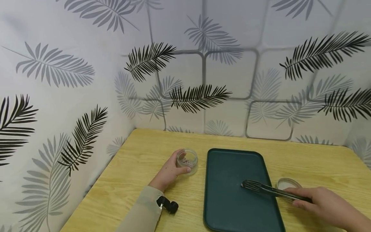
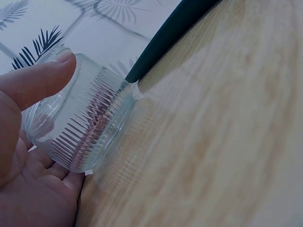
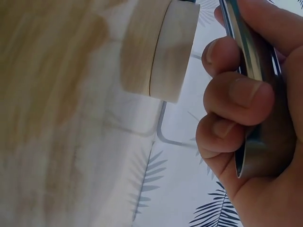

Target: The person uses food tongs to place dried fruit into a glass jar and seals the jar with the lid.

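Left hand [image 1: 169, 170] curled round a ribbed glass jar [image 1: 192, 168] on the worktop [image 1: 145, 154], left of the dark green tray [image 1: 229, 203]. Right hand [image 1: 326, 204] grips metal tongs [image 1: 271, 189], their tips over the tray.

Head view looks fwd & down at worktop [image 1: 139, 161] from above. L wrist view's tipped, v. close to jar [image 2: 90, 118]; R's tipped, close to tongs [image 3: 274, 146]. Head shares jar w/ L, tongs w/ R.
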Motion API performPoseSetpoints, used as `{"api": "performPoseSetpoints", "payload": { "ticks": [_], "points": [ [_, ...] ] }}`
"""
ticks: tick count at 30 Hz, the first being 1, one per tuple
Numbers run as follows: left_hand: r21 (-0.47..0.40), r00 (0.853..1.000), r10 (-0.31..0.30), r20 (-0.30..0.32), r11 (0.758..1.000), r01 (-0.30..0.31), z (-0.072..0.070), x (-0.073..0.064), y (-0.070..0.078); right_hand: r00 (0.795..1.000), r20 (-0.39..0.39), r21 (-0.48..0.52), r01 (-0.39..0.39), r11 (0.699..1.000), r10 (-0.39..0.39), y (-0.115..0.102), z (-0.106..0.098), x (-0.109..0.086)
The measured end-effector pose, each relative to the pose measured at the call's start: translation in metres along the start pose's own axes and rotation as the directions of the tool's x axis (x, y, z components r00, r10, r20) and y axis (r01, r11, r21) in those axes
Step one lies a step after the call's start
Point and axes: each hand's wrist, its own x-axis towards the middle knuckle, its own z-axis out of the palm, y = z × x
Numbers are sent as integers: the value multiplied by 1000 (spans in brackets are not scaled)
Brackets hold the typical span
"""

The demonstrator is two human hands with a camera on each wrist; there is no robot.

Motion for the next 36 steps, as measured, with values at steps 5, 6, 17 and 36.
{"api": "performPoseSetpoints", "payload": {
  "ticks": [5, 6, 17, 36],
  "points": [
    [-14, 1000, 4, 3, 1000, -4, -2, -1, 0, 1000, -13, -9, 14, 1000, -14, -5, -2, 4],
    [-17, 1000, 3, 4, 1000, -3, -2, -1, 0, 999, -29, -11, 24, 1000, -24, -6, -3, 5],
    [-8, 1000, 9, 8, 1000, -9, -1, -4, -2, 967, -146, -51, 201, 978, -207, -31, -17, 22],
    [-13, 1000, 9, 14, 1000, -9, 0, 0, 0, 909, -138, -96, 382, 919, -393, -119, -27, 84]
  ]
}}
